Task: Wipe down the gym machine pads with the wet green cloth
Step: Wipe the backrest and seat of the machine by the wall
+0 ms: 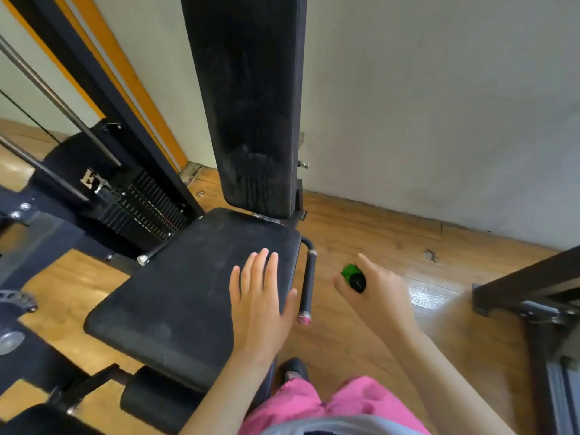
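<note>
Beyond my pink trousers, left hand lies flat on dusty seat pad, right hand grips green item; back pad looks wiped.

no readable text anywhere. weight stack has rows of small light marks down its plates, too small and blurred to make out as numbers. small white tag on top of the stack carries a dark mark, not legible. no brand, label or sign can be read on the pads, frame or wall.
</note>
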`<state>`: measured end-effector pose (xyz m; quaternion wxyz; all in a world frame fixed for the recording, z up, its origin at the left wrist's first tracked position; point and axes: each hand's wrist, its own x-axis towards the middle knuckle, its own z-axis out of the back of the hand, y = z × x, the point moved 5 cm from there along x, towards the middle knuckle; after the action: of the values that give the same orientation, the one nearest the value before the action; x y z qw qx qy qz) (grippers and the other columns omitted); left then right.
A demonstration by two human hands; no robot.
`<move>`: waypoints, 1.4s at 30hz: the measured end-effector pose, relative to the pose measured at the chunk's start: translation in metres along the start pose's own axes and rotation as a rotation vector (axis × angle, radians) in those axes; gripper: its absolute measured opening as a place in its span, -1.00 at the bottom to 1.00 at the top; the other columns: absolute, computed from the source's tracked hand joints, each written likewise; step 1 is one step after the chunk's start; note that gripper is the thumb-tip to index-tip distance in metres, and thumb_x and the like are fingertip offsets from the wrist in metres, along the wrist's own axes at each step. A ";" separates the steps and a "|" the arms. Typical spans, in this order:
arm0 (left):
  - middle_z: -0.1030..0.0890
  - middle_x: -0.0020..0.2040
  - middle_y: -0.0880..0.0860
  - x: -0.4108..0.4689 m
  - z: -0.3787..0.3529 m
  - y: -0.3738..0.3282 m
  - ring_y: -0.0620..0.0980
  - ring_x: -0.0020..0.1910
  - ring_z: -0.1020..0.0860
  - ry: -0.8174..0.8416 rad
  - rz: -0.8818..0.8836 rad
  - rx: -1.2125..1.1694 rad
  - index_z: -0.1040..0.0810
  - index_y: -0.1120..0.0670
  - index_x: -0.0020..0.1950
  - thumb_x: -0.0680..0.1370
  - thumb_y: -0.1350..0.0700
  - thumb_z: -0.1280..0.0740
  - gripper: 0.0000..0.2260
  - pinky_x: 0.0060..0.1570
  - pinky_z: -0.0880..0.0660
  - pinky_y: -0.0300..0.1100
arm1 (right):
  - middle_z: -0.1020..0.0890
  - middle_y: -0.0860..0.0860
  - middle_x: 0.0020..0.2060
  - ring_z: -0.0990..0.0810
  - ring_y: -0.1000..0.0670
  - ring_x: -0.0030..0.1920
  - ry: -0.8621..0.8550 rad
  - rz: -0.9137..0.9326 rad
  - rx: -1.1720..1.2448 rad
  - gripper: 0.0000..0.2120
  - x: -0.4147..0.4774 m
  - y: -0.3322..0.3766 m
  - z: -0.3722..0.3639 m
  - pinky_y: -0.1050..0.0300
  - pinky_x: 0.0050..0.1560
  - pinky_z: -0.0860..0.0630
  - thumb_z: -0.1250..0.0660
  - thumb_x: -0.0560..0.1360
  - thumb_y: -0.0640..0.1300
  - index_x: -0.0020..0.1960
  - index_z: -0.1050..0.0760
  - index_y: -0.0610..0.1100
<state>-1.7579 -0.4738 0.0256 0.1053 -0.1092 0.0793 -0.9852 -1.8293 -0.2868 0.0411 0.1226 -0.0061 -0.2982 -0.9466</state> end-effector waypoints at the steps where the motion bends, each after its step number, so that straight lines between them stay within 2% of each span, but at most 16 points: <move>1: -0.34 0.46 0.09 0.011 0.000 0.000 0.07 0.48 -0.23 -0.005 -0.015 0.007 -0.31 0.14 0.47 0.55 -0.13 -0.12 -0.45 0.47 -0.10 0.08 | -0.56 0.11 -0.39 -0.54 -0.02 -0.38 -0.014 0.001 0.007 -0.66 0.008 0.002 0.001 0.08 -0.38 -0.50 -0.26 0.42 0.23 -0.17 -0.47 -0.06; 5: -0.35 0.46 0.10 0.050 -0.006 0.000 0.07 0.47 -0.24 -0.011 -0.051 0.025 -0.32 0.15 0.46 0.55 -0.12 -0.14 -0.45 0.45 -0.15 0.10 | -0.56 0.12 -0.37 -0.53 0.01 -0.37 -0.001 -0.014 0.011 -0.67 0.041 0.000 -0.001 0.12 -0.38 -0.48 -0.26 0.42 0.23 -0.17 -0.47 -0.04; 8: -0.36 0.45 0.10 0.080 -0.008 -0.006 0.08 0.47 -0.26 -0.036 -0.029 0.014 -0.32 0.15 0.46 0.54 -0.07 -0.29 -0.45 0.45 -0.17 0.12 | -0.57 0.13 -0.33 -0.54 0.04 -0.33 0.049 -0.017 0.005 -0.62 0.070 -0.005 0.002 0.14 -0.35 -0.50 -0.20 0.42 0.29 -0.12 -0.47 -0.03; 12: -0.35 0.46 0.10 0.120 -0.017 -0.021 0.08 0.47 -0.25 -0.040 0.020 0.028 -0.29 0.13 0.46 0.53 -0.08 -0.26 -0.44 0.45 -0.17 0.12 | -0.51 0.17 -0.35 -0.51 0.08 -0.32 0.109 0.004 0.023 -0.76 0.121 -0.014 0.004 0.31 -0.37 -0.32 -0.33 0.48 0.17 -0.15 -0.40 0.03; 16: -0.34 0.46 0.10 0.157 -0.027 -0.041 0.09 0.47 -0.27 -0.023 0.114 0.092 -0.31 0.13 0.47 0.50 -0.05 -0.37 -0.40 0.43 -0.20 0.14 | -0.53 0.16 -0.33 -0.50 0.12 -0.32 0.177 0.120 0.038 -0.79 0.176 -0.022 0.013 0.38 -0.34 -0.28 -0.36 0.49 0.15 -0.14 -0.42 0.05; 22: -0.36 0.45 0.08 0.224 -0.018 -0.082 0.09 0.46 -0.28 -0.113 0.219 0.070 -0.32 0.13 0.46 0.48 -0.03 -0.40 -0.40 0.45 -0.16 0.12 | -0.49 0.20 -0.35 -0.47 0.20 -0.33 0.140 0.276 0.097 -0.83 0.259 -0.033 0.055 0.34 -0.33 -0.31 -0.36 0.48 0.14 -0.13 -0.43 0.08; 26: -0.35 0.46 0.06 0.265 0.006 -0.092 0.06 0.48 -0.25 -0.215 0.228 0.039 -0.32 0.12 0.46 0.51 -0.04 -0.36 -0.44 0.47 -0.08 0.06 | -0.50 0.20 -0.34 -0.48 0.22 -0.33 0.148 0.362 0.160 -0.80 0.311 -0.026 0.072 0.42 -0.36 -0.29 -0.32 0.48 0.19 -0.11 -0.42 0.09; 28: -0.34 0.46 0.04 0.286 0.019 -0.091 0.04 0.48 -0.24 -0.258 0.191 0.023 -0.33 0.10 0.45 0.55 -0.06 -0.29 -0.49 0.48 -0.04 0.02 | -0.47 0.23 -0.37 -0.47 0.24 -0.35 0.129 0.415 0.225 -0.78 0.334 -0.010 0.083 0.41 -0.39 -0.34 -0.28 0.46 0.24 -0.14 -0.41 0.10; 30: -0.34 0.46 0.03 0.310 0.034 -0.089 0.03 0.48 -0.24 -0.278 0.137 0.010 -0.33 0.10 0.45 0.56 -0.09 -0.22 -0.49 0.48 -0.03 -0.01 | -0.46 0.25 -0.34 -0.46 0.25 -0.33 0.087 0.473 0.312 -0.70 0.357 0.010 0.098 0.44 -0.31 -0.38 -0.19 0.43 0.31 -0.15 -0.40 0.09; 35: -0.33 0.46 0.04 0.377 0.075 -0.074 0.02 0.47 -0.24 -0.351 0.052 0.010 -0.30 0.09 0.46 0.59 -0.12 -0.12 -0.50 0.47 -0.07 -0.02 | -0.50 0.16 -0.33 -0.51 0.16 -0.30 0.047 0.576 0.326 -0.53 0.420 0.069 0.129 0.38 -0.34 -0.34 -0.08 0.35 0.41 -0.14 -0.42 0.01; 37: -0.33 0.46 0.06 0.405 0.091 -0.063 0.02 0.46 -0.25 -0.386 0.027 -0.057 -0.29 0.09 0.46 0.58 -0.13 -0.11 -0.50 0.44 -0.15 -0.01 | -0.55 0.07 -0.33 -0.55 0.04 -0.29 0.019 0.598 0.318 -0.46 0.443 0.093 0.143 0.21 -0.31 -0.45 -0.09 0.34 0.41 -0.11 -0.45 -0.05; 39: -0.33 0.46 0.06 0.431 0.110 -0.050 0.01 0.46 -0.26 -0.426 0.010 -0.138 -0.29 0.09 0.46 0.58 -0.13 -0.13 -0.50 0.43 -0.21 -0.01 | -0.57 0.04 -0.33 -0.57 -0.01 -0.28 -0.030 0.624 0.308 -0.47 0.466 0.117 0.156 0.10 -0.28 -0.49 -0.12 0.37 0.40 -0.09 -0.46 -0.06; 42: -0.35 0.45 0.05 0.467 0.138 -0.026 -0.01 0.45 -0.27 -0.486 0.015 -0.206 -0.30 0.09 0.46 0.58 -0.14 -0.15 -0.48 0.43 -0.25 0.02 | -0.60 0.04 -0.31 -0.58 0.01 -0.26 -0.071 0.623 0.295 -0.59 0.504 0.152 0.167 0.08 -0.27 -0.52 -0.22 0.43 0.36 -0.11 -0.47 0.00</move>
<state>-2.1765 -0.5717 0.2557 0.1168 -0.3522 0.1523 -0.9161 -2.2924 -0.4282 0.3065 0.3947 -0.1120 -0.4196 -0.8097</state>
